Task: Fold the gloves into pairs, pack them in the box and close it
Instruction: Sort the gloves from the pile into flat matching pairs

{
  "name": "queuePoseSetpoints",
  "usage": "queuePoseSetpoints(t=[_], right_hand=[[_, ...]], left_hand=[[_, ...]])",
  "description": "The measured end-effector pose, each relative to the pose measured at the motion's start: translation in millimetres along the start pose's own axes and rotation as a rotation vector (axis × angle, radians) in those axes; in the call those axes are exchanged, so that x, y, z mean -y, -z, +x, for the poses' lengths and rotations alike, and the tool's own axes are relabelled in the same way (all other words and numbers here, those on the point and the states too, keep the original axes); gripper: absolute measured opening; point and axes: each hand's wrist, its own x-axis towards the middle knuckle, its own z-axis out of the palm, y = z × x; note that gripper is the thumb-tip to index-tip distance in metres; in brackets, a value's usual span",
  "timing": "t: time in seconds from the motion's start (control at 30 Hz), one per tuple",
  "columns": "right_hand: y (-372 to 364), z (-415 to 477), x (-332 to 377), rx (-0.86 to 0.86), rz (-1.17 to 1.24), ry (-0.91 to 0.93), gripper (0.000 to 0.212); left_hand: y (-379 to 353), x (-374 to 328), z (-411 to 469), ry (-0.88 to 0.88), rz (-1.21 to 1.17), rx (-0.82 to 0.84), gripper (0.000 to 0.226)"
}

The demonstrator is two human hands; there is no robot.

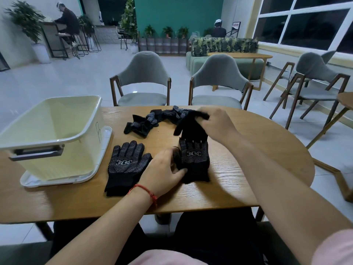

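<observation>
A black dotted glove [194,159] lies palm up on the wooden table [248,169]. My left hand [164,171] presses its cuff side with spread fingers. My right hand [215,123] pinches a second black glove [188,125] by the cuff and holds it hanging, fingertips touching the lying glove. Another dotted glove pair [125,165] lies flat to the left. A heap of several black gloves [152,119] lies further back. The cream plastic box [57,134] stands open at the left, on top of its white lid [107,138].
Two grey chairs [145,81] stand behind the table's far edge, more chairs to the right. The table's front edge runs just before my lap. People sit far off in the room.
</observation>
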Motion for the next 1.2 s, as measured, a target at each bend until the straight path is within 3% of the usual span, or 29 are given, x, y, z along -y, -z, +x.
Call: queuePoseSetpoints(t=[0.23,0.43,0.63,0.73,0.97,1.2], right_hand=[[2,21,2,-0.188,0.007,0.055,0.023],[-16,-45,-5,0.034,-0.051,0.072,0.025],[-26,-107,-7,0.180,-0.141,0.036,0.045],[-36,-121,-6,0.218,-0.213,0.112,0.053],[-50,-132,-7,0.138,-0.194,0.134,0.046],[-47,-136,-4,0.146,-0.221,0.124,0.048]], left_hand=[[-2,1,0,-0.013,0.026,0.002,0.061],[-1,0,0,-0.001,0.006,-0.003,0.064],[2,-4,0,0.031,-0.036,0.000,0.083],[4,-8,-2,-0.003,-0.023,-0.018,0.076],[0,-1,1,-0.021,-0.014,0.008,0.067],[-1,-6,-2,0.011,0.086,-0.018,0.034]])
